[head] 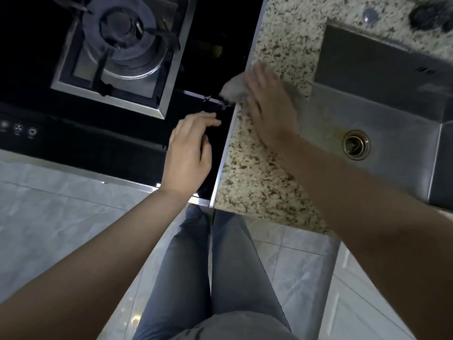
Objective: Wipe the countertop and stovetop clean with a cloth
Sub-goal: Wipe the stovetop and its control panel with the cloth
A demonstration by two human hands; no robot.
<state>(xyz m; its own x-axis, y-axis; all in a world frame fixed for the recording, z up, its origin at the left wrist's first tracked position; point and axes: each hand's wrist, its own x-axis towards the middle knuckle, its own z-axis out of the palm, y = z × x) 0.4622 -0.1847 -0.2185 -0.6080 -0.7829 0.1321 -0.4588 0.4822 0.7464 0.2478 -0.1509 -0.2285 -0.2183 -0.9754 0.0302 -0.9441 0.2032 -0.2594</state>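
Pressing flat on a crumpled pale-grey cloth (232, 90), the right hand (269, 106) lies palm down with fingers straight and close together; image is motion-blurred, so finger detail is soft. Cloth sits on the speckled granite tabletop (247, 173), bunched at the seam where stone meets the stovetop (210, 45), one corner overhanging the black glass. Only its left edge shows past the hand.

Left hand (190, 153) rests on the stovetop's glossy black front right corner, fingers relaxed and loosely together, thumb apart, holding nothing. Fingertips point at the cloth, just short of it.

Stovetop: black glass, brushed-metal edge trim, raised square steel surround with a round gas burner (122, 33) and dark cast pan supports. Three round touch icons (18, 130) on the sloped front panel at left.

Right of the granite strip: rectangular stainless sink (402, 114), matte, sharp corners, round drain (356, 144) with a brassy ring. Dark round object at far top right, too blurred to identify.

Below: grey trousers (208, 278), pale marbled floor tiles (49, 217).
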